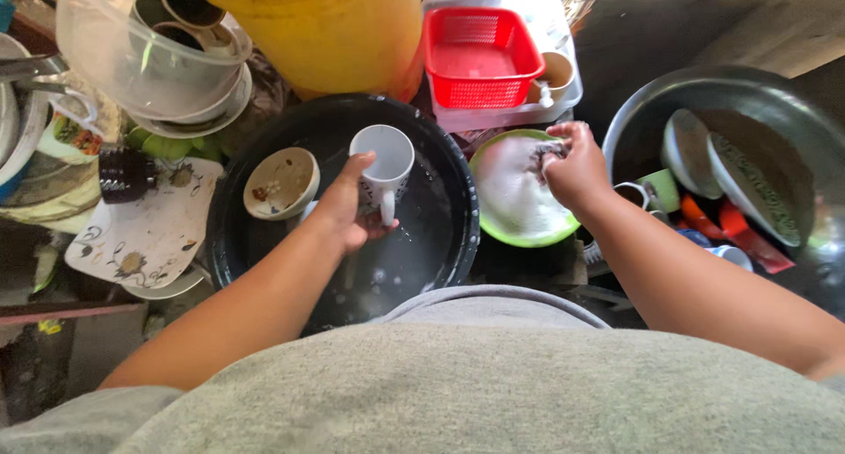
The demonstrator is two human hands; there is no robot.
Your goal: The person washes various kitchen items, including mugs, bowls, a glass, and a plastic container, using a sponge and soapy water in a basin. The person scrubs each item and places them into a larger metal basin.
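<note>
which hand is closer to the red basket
Right. The right hand is just below the red basket, over the green bowl; the left hand is farther, holding the white mug.

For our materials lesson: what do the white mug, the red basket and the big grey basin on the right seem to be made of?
White mug, held by the left hand: probably plastic, matte, thin-walled. Red basket: plastic, moulded lattice sides. Grey basin: metal, likely steel or aluminium, dull sheen along the rim.

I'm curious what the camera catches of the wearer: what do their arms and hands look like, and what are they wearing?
Two bare arms reach in from the bottom, with no sleeves showing on the forearms. The left hand and right hand wear no gloves, and no watch or bracelet shows. A grey shirt of soft, speckled cloth fills the lower frame.
</note>
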